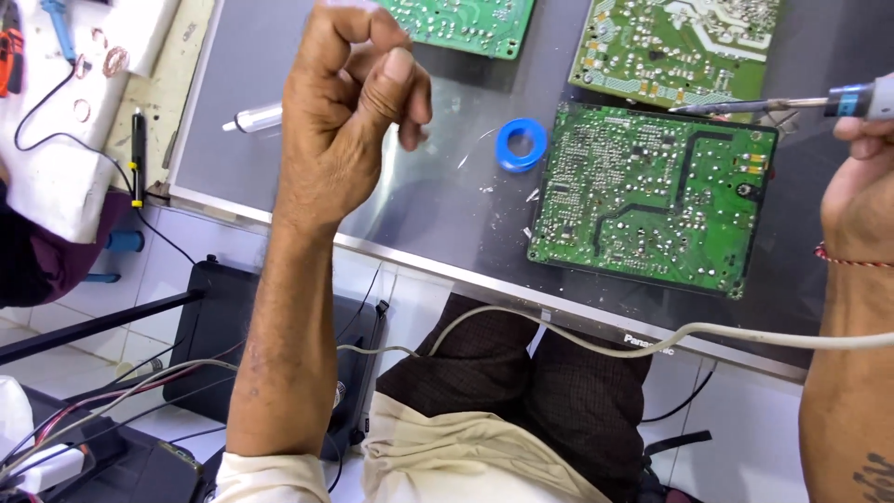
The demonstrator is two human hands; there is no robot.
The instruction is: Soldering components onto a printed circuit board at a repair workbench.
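We work over a flat grey panel (447, 233) laid as a bench, the soldering iron (792, 102) held out in our right hand (861, 177) with its tip resting at the upper edge of the nearest green circuit board (652, 200). The right hand is wrapped round the pale handle at the frame's edge — the fingers are mostly out of view, so we can tell only that it grips the tool. Our left hand (349, 121) is lifted well above the panel, fingers curled into a loose fist with the thumb pressed against them; it appears to hold nothing, though a fine strand pinched there would be too thin to see.

The risk, as we judge it, lies with the hot tip — with no hand steadying the board, it could skid across the solder side and bridge joints. The iron's pale cord (596, 340) trails across our lap and could snag and tug the tip off its mark. A blue solder spool (521, 143) sits just left of the board, and two more boards (680, 47) lie beyond.
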